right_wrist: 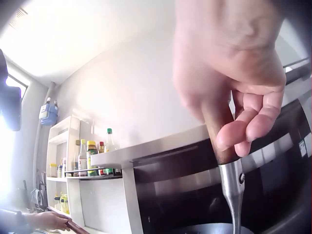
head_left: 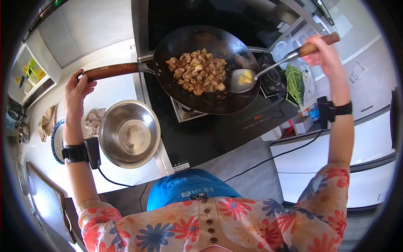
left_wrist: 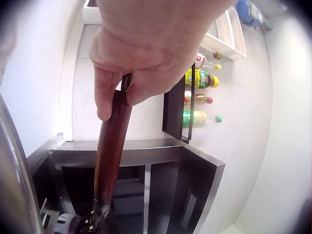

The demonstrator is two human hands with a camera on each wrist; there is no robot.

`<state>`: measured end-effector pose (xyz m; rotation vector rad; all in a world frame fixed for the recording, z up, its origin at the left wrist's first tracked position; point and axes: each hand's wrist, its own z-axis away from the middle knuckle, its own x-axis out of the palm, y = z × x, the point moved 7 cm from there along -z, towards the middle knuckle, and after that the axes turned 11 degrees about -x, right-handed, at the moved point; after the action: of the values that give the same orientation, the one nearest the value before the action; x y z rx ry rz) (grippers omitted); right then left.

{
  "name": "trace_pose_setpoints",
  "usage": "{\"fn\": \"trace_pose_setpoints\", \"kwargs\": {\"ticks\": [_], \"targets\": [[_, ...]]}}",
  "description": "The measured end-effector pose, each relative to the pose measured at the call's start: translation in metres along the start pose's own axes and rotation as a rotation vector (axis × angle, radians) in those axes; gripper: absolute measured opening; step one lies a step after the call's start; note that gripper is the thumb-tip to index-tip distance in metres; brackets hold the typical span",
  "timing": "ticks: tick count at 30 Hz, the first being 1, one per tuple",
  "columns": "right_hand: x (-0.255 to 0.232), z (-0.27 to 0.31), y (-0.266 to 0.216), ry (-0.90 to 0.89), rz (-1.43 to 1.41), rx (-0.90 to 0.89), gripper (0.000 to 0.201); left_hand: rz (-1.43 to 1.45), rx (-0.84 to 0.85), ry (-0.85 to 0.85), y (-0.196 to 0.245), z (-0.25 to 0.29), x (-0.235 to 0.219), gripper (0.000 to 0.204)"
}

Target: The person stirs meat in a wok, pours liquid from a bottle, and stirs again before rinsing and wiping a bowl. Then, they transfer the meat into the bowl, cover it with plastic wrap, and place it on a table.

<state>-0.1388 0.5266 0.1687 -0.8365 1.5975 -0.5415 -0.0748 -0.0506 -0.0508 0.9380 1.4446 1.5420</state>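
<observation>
On the stove, a meat-filled wok has its handle gripped by the left hand; the right hand clasps a ladle.

A black wok with a reddish-brown handle holds browned meat. Beside it sit a silver bowl and green beans. The shirt is peach with red and blue flowers.

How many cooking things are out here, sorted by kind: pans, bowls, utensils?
Pans: 1, the wok with meat, its handle gripped by the left hand.
Bowls: 1, the steel bowl on the counter.
Utensils: 1, the ladle, held by the right hand.
Total: 3
</observation>
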Motion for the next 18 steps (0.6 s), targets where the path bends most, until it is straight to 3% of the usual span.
{"fn": "trace_pose_setpoints", "kwargs": {"ticks": [2,6,10,12,15,18], "targets": [[0.03,0.002,0.032,0.136,-0.226,0.051,0.029,0.01,0.005,-0.008,0.001,0.001,0.002,0.036],[0.086,0.008,0.041,0.081,-0.523,-0.074,0.025,-0.001,-0.008,-0.015,0.003,0.002,0.002,0.039],[0.052,0.009,0.001,0.035,-0.296,-0.314,0.021,-0.008,0.006,0.014,0.006,0.007,0.004,0.037],[0.045,0.006,-0.007,0.018,-0.224,-0.35,0.019,-0.002,0.007,0.013,0.006,0.006,0.004,0.037],[0.062,-0.003,0.004,0.004,-0.169,-0.417,0.015,0.009,0.01,-0.003,0.004,0.005,0.003,0.037],[0.101,0.009,-0.001,-0.142,-0.285,-0.418,0.014,0.006,0.005,-0.014,0.004,0.004,0.003,0.037]]}}
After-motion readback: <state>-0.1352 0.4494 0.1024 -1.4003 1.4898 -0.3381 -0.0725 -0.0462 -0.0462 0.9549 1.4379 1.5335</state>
